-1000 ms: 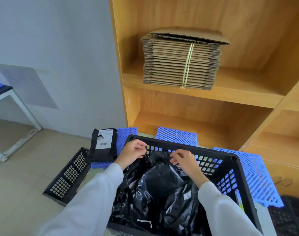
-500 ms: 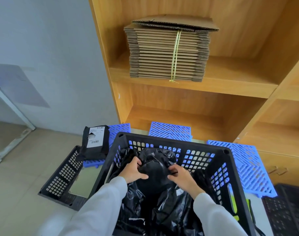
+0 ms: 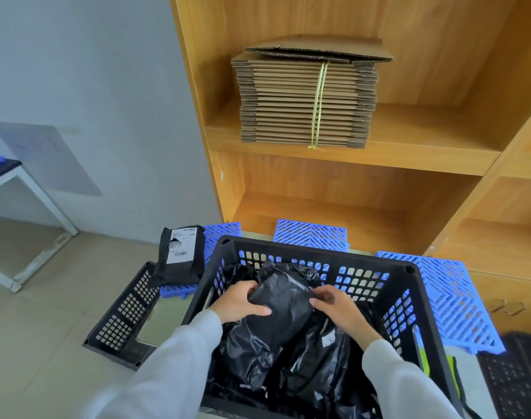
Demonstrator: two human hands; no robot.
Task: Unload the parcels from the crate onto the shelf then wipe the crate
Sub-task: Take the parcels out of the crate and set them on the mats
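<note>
**While the crate is still full, we lift one parcel by its sides**

As we lean over the black crate, our left hand and right hand curl round opposite edges of a black plastic-wrapped parcel, thumbs on top. It sits high in the crate, above a heap of other black parcels. Holding both sides makes sense to us: the film is slick and loose, and a grip from either side should keep the package level as it comes up over the crate wall.

Ahead, the wooden shelf has an open lower bay, which we judge to be the likely landing spot; the bay above carries a strapped stack of flattened cardboard. Unloading looks barely begun, and wiping is far off.

One parcel with a white label leans outside, left of the crate, on blue slatted panels. Its label shows barcodes and small print, too fine for us to read. A smaller tag deeper in the crate is illegible as well.
</note>
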